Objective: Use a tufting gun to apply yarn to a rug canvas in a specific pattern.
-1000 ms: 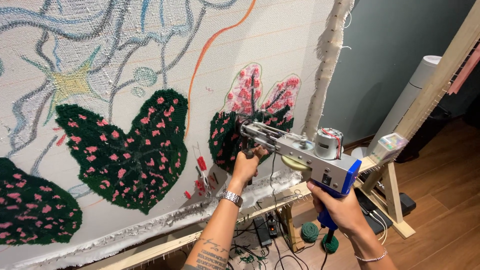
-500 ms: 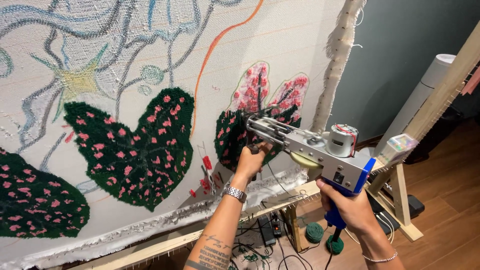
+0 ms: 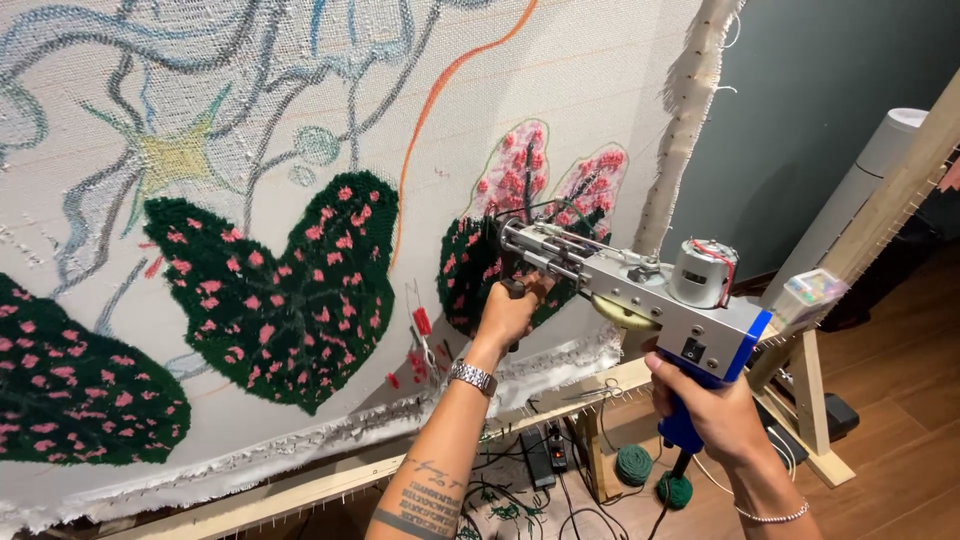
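The tufting gun [image 3: 640, 290], a grey metal body with a blue rear plate and blue grip, is held level in front of the stretched cloth [image 3: 560, 90], its needle end touching the dark green and pink leaf [image 3: 470, 270] at the cloth's lower right. The right hand [image 3: 715, 410] is closed around the blue grip below the body. The left hand [image 3: 510, 312] is closed around the black front handle under the barrel, fingers wrapped tight; a metal watch [image 3: 472, 377] sits on that wrist. A cylindrical motor [image 3: 705, 272] stands upright on top of the gun.

To the left on the cloth lie a large green leaf with pink spots [image 3: 280, 290] and, at the left edge, a second one [image 3: 70, 400]. Above them run grey and blue outline strokes and a yellow star shape [image 3: 180, 155].

The cloth is fixed to a wooden frame [image 3: 890, 210]. A small clear box with multicoloured contents [image 3: 812, 295] rests on the frame, just right of the gun. Two green yarn balls [image 3: 650, 475] lie on the wooden floor below.
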